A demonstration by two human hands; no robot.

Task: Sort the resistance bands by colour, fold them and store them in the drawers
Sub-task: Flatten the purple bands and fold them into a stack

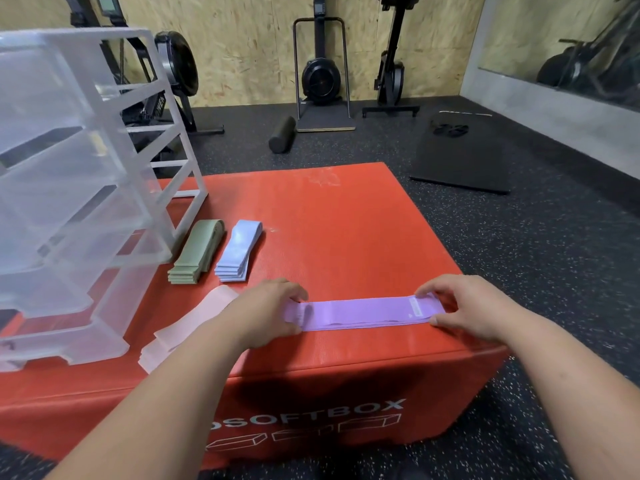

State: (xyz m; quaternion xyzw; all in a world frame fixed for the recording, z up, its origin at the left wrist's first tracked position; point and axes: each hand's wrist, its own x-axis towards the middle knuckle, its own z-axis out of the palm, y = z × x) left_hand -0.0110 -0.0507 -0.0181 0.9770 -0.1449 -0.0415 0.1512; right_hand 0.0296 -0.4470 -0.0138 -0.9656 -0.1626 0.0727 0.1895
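Note:
A stack of purple resistance bands (363, 312) lies flat along the front edge of the red soft box (346, 237). My left hand (266, 313) pinches its left end and my right hand (464, 310) pinches its right end. A green stack (197, 252) and a light blue stack (237, 251) lie side by side further back. A pale pink stack (194, 323) lies at the left, partly hidden under my left forearm. The clear plastic drawer unit (79, 188) stands on the box's left side.
Around the box is dark speckled gym floor. A black foam roller (282, 135) and a black mat (460, 157) lie on it beyond the box. Rowing machines (320, 74) stand against the wooden wall.

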